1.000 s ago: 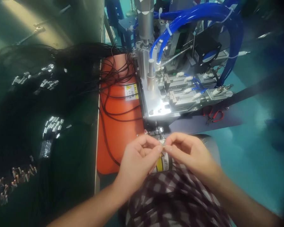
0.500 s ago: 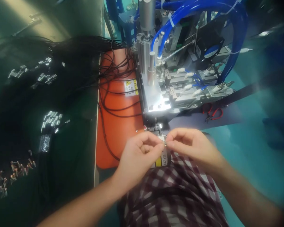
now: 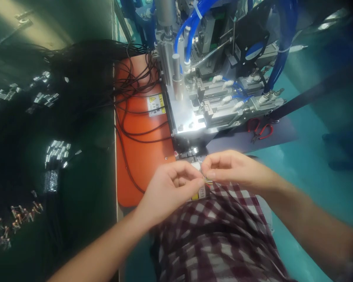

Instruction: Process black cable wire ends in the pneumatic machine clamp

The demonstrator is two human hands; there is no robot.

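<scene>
Thin coloured wires [image 3: 207, 181] stick out between my two hands, just above my lap. My left hand [image 3: 176, 184] is closed in a pinch on them, thumb against forefinger. Fingertips of my right hand [image 3: 220, 167] are pinched together right beside the wires and almost touch the left fingertips. What the right fingers hold is too small to make out. Behind the hands stands a metal machine [image 3: 188, 117] with cylinders and blue air hoses. A label with a yellow patch [image 3: 200, 192] shows partly below the fingers.
An orange plate [image 3: 144, 156] with black cables [image 3: 135, 137] across it lies left of the machine. Bundles of black cables with shiny metal ends [image 3: 57, 152] lie on the dark table at the left. Red-handled pliers [image 3: 260, 130] rest on the grey surface at the right.
The whole view has shifted, so the machine and plate sit farther left. Coloured wire ends now show between the fingertips, and my right hand sits slightly higher against the left.
</scene>
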